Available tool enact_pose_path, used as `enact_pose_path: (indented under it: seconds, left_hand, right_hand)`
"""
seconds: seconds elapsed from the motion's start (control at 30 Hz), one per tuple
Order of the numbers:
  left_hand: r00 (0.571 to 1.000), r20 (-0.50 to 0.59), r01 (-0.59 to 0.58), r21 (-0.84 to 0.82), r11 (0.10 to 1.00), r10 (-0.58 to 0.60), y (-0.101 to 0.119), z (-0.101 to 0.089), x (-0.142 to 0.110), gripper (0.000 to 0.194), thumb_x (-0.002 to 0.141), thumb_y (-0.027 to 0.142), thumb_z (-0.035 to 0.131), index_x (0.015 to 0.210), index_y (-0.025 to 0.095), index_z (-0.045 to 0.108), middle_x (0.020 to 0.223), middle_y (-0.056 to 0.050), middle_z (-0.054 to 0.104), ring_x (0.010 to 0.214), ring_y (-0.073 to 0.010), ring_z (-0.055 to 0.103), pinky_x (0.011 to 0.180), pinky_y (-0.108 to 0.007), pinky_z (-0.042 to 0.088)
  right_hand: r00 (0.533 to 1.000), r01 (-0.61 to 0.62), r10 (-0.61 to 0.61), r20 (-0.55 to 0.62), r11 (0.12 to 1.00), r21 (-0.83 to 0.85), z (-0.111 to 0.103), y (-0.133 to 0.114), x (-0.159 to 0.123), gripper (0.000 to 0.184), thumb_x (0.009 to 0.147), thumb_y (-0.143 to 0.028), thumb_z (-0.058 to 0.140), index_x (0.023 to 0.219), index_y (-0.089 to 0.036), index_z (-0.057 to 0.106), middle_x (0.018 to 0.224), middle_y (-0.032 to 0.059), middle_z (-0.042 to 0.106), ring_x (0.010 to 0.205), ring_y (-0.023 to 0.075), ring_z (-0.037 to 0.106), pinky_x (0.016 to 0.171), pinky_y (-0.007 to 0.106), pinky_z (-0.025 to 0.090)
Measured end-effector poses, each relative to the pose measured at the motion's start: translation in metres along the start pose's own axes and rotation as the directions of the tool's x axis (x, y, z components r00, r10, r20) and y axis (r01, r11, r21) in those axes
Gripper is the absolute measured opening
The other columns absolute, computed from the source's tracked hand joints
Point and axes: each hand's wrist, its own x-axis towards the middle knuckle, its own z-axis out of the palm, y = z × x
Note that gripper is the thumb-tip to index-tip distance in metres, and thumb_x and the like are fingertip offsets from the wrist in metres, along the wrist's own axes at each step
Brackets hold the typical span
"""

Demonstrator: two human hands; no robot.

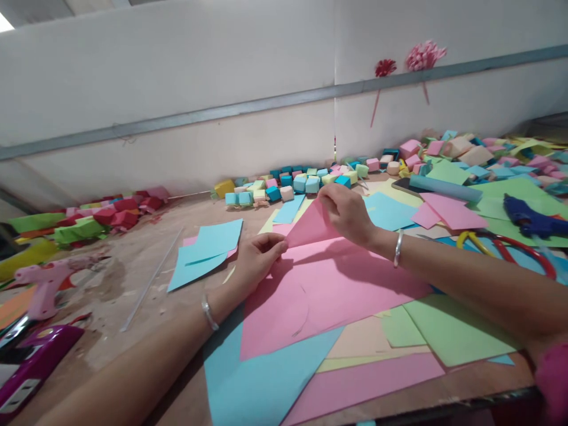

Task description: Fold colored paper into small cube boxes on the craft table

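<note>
Left forearm [148, 361] nearest. Pink sheet [337, 278] lifted between left fingers [277, 247] and right fingers [327, 194] (remainder spread below them); both pinched closed, gripping its raised flap [308, 225].

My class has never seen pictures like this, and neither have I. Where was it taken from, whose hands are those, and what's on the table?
There is no machine here: one person works with two bare hands, and a camera worn on the head looks forward and down at them. The left hand and right hand pinch a pink sheet, its far part raised between them. On the table lie more coloured sheets, such as a green one. Small coloured blocks are heaped farther back. A pink glue gun sits on the left, a dark blue one on the right.
</note>
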Motion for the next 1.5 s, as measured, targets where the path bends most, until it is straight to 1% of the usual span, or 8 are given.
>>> enact_pose_path:
  seconds: [0.17,0.47,0.67,0.97,1.07,1.17,1.23,1.5]
  left_hand:
    - [0.989,0.094,0.130,-0.174,0.976,-0.115,0.007,0.009,-0.009,0.022,0.072,0.032,0.072,0.089,0.020,0.062,0.057,0.007,0.051,0.042,-0.0068,0.040,0.040,-0.020,0.032]
    - [0.985,0.162,-0.118,0.370,0.922,0.062,0.005,0.008,-0.008,0.015,0.074,0.022,0.065,0.085,0.021,0.075,0.067,-0.001,0.066,0.060,-0.0155,0.056,0.057,-0.027,0.040]
    - [0.966,0.244,-0.206,0.517,0.831,0.088,0.007,0.008,-0.008,0.018,0.079,0.020,0.061,0.087,0.021,0.076,0.081,-0.004,0.070,0.076,-0.0188,0.062,0.071,-0.030,0.045]
    - [0.944,0.322,-0.258,0.587,0.767,0.071,0.007,0.005,-0.008,0.020,0.084,0.019,0.058,0.092,0.018,0.075,0.079,-0.005,0.065,0.073,-0.0167,0.060,0.069,-0.030,0.045]
    - [0.904,0.394,-0.402,0.651,0.644,0.167,0.012,0.006,-0.006,0.021,0.085,0.020,0.056,0.090,0.018,0.076,0.080,-0.006,0.062,0.074,-0.0181,0.057,0.066,-0.030,0.042]
    - [0.796,0.565,-0.596,0.665,0.450,0.219,0.021,0.012,0.003,0.023,0.083,0.012,0.050,0.078,0.017,0.073,0.086,-0.008,0.061,0.080,-0.0198,0.055,0.067,-0.031,0.040]
    - [0.741,0.653,-0.652,0.643,0.401,0.157,0.026,0.020,0.012,0.024,0.084,0.010,0.046,0.073,0.016,0.067,0.082,-0.007,0.061,0.076,-0.0177,0.055,0.065,-0.029,0.039]
    - [0.756,0.629,-0.653,0.706,0.273,0.182,0.016,0.046,0.022,0.027,0.097,0.027,0.034,0.103,0.020,0.060,0.073,-0.004,0.054,0.065,-0.0185,0.048,0.053,-0.030,0.022]
  right_hand:
    - [0.968,-0.089,0.133,0.215,0.975,-0.204,0.017,0.016,-0.011,0.011,0.092,-0.020,0.043,0.089,-0.018,0.053,0.090,0.0088,0.063,0.080,0.0205,0.054,0.065,0.030,0.034]
    - [0.901,-0.107,0.194,0.388,0.966,-0.235,0.039,0.024,-0.027,0.010,0.087,-0.011,0.050,0.083,-0.017,0.057,0.088,0.0102,0.064,0.081,0.0201,0.056,0.065,0.029,0.035]
    - [0.857,-0.177,0.252,0.450,0.963,-0.203,0.032,0.025,-0.018,0.010,0.082,-0.011,0.058,0.080,-0.015,0.066,0.090,0.0091,0.068,0.086,0.0186,0.060,0.068,0.026,0.039]
    - [0.761,-0.380,0.384,0.523,0.917,-0.119,0.021,0.037,-0.002,0.005,0.066,-0.011,0.071,0.070,-0.014,0.074,0.070,0.0033,0.073,0.066,0.0128,0.063,0.053,0.019,0.040]
    - [0.753,-0.389,0.380,0.538,0.915,-0.101,0.023,0.043,0.000,0.002,0.064,-0.014,0.074,0.066,-0.015,0.073,0.071,0.0030,0.074,0.066,0.0126,0.063,0.051,0.019,0.038]
    - [0.744,-0.393,0.374,0.553,0.915,-0.091,0.024,0.049,0.001,0.004,0.062,-0.016,0.076,0.064,-0.015,0.072,0.072,0.0024,0.074,0.065,0.0123,0.063,0.051,0.019,0.037]
    - [0.741,-0.394,0.372,0.559,0.915,-0.088,0.023,0.050,0.001,0.005,0.063,-0.017,0.077,0.064,-0.015,0.072,0.071,0.0021,0.074,0.065,0.0119,0.062,0.051,0.019,0.037]
    - [0.735,-0.389,0.398,0.549,0.911,-0.140,0.019,0.039,-0.002,0.006,0.069,-0.023,0.070,0.070,-0.017,0.071,0.070,0.0015,0.071,0.064,0.0116,0.060,0.051,0.021,0.035]
